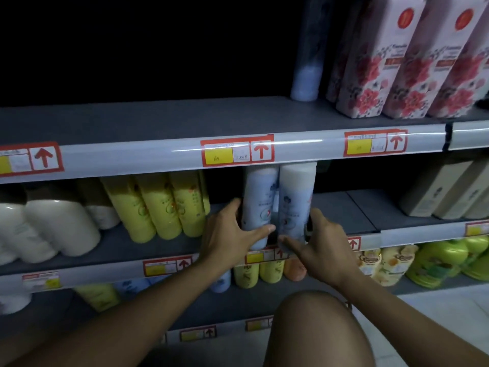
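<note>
On the middle shelf [344, 210], upright and touching side by side: left blue bottle [258, 205] and right blue bottle [295, 202], tops hidden behind the shelf edge above. Left hand [232, 231] wrapped round the left blue bottle, grip closed on it, thumb across the front, fingers behind its left side. Right hand [320, 242] low on the right blue bottle, grip closed round it, thumb along the front, fingers on its right side. Just left, leaning yellow bottles [164, 207]; further left, white bottles [53, 229]. Well to the right, beige boxes [444, 192]. Higher up, floral cartons [397, 62] on the top shelf [185, 115].
</note>
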The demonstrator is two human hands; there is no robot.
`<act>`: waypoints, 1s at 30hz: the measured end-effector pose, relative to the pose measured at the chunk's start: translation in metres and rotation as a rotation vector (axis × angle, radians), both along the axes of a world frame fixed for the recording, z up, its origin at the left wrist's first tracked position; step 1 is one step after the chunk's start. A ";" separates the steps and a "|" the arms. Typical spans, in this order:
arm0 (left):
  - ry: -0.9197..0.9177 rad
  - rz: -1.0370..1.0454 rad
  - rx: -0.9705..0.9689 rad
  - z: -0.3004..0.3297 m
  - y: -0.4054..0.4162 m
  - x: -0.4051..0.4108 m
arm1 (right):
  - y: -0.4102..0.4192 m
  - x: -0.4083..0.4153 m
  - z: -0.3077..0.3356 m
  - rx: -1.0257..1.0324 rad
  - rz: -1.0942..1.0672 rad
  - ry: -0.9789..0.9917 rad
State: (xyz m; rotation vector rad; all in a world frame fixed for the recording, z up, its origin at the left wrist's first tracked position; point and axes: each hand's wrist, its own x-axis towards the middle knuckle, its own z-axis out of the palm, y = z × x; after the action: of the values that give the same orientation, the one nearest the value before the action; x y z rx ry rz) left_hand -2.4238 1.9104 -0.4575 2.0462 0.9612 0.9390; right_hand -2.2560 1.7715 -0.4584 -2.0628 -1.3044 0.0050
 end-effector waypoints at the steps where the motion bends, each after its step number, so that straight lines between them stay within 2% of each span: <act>1: -0.006 -0.002 -0.001 0.000 0.003 0.003 | 0.005 0.001 0.002 0.011 0.002 0.020; 10: -0.041 0.061 -0.005 -0.021 0.027 0.030 | 0.050 0.009 -0.008 0.049 -0.030 0.159; 18: -0.064 0.067 -0.040 -0.053 0.026 0.028 | 0.058 0.009 -0.030 0.083 -0.006 0.109; 30: -0.057 0.158 0.007 -0.057 0.035 0.035 | 0.069 0.016 -0.037 0.106 -0.073 0.129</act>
State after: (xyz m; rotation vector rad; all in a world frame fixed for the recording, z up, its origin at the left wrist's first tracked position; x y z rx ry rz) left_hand -2.3887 1.9454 -0.5145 1.9603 1.1024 1.0789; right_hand -2.2405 1.8409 -0.4958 -1.9843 -1.1269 0.0352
